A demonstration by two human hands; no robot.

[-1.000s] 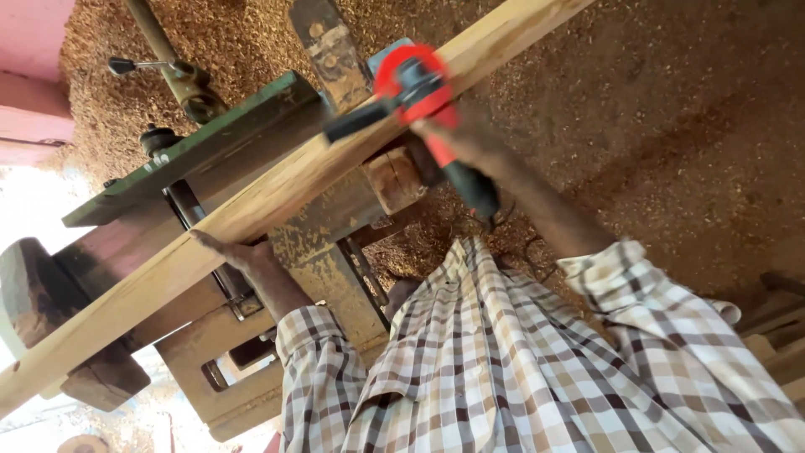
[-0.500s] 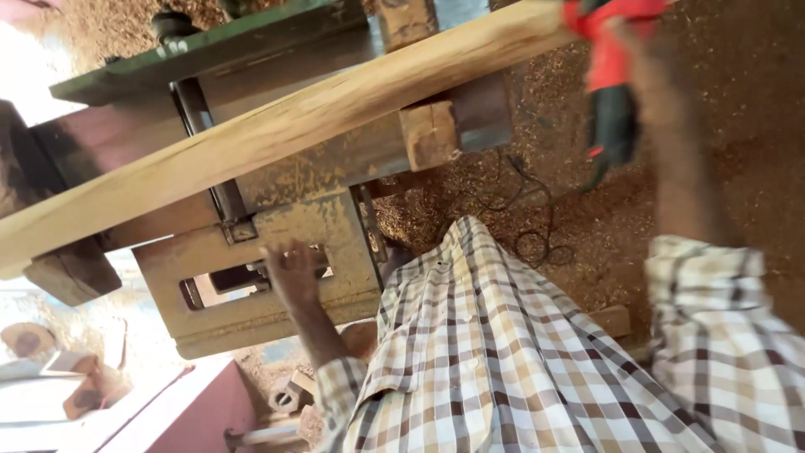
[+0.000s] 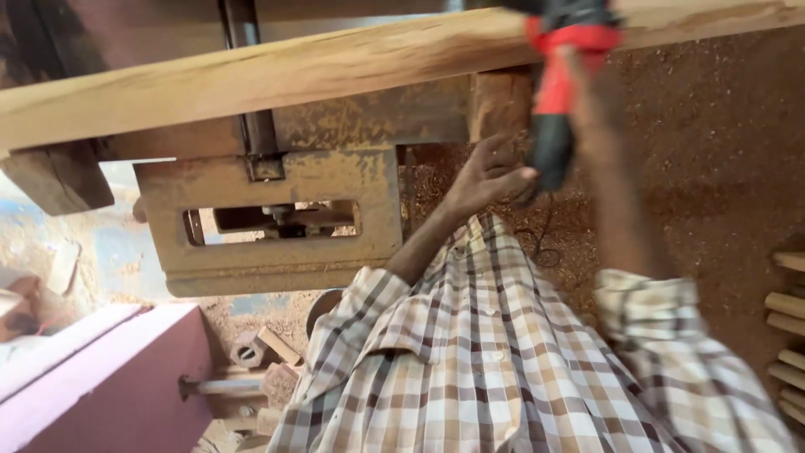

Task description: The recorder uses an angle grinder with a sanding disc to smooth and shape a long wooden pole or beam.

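Observation:
A long pale wooden beam (image 3: 277,71) lies across a rusty yellowish woodworking machine (image 3: 277,226). My right hand (image 3: 591,96), blurred, is shut on a red and black power tool (image 3: 555,101) that rests against the beam's near edge. My left hand (image 3: 486,172) reaches up beside the tool's black rear end, fingers curled close to it. Whether they grip the tool or its cord is unclear. A thin black cord (image 3: 543,239) hangs below the tool. My checked shirt fills the lower middle of the view.
Sawdust covers the floor (image 3: 713,168) on the right. Several pale wooden sticks (image 3: 788,335) are stacked at the right edge. A pink-painted bench (image 3: 109,377) stands lower left, with wood offcuts (image 3: 264,348) and a metal rod beside it. A dark timber block (image 3: 54,180) sticks out under the beam.
The view has swung closer to the machine. My left hand left the machine's base and rose to the tool's black end. My right hand keeps the tool on the beam.

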